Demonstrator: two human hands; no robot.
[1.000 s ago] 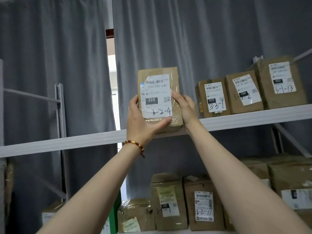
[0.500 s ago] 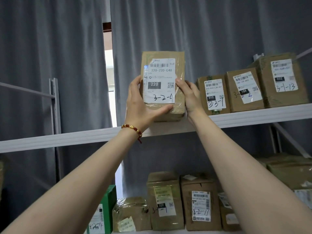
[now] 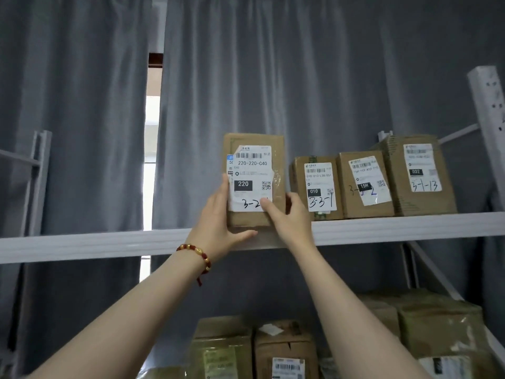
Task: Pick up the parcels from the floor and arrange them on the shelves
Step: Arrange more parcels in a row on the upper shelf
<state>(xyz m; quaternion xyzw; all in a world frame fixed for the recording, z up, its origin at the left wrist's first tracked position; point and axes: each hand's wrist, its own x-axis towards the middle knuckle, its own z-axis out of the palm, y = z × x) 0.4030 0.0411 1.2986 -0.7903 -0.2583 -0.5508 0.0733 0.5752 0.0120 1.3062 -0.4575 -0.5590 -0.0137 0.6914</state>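
Parcel marked 220 (image 3: pixel 252 170) upright on upper shelf (image 3: pixel 95 243), near parcel 3-3-1 (image 3: pixel 318 184). Left hand (image 3: pixel 218 222) clamps its left side; right hand (image 3: pixel 291 218) curls fingers round right edge.

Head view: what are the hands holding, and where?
Both hold the 220 parcel: the left hand grips its lower left edge, thumb under the bottom; the right hand pinches its lower right edge, thumb on its front.

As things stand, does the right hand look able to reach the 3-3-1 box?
Probably yes: the 3-3-1 box stands right beside the right hand on the shelf, nothing between, though that hand holds the 220 parcel.
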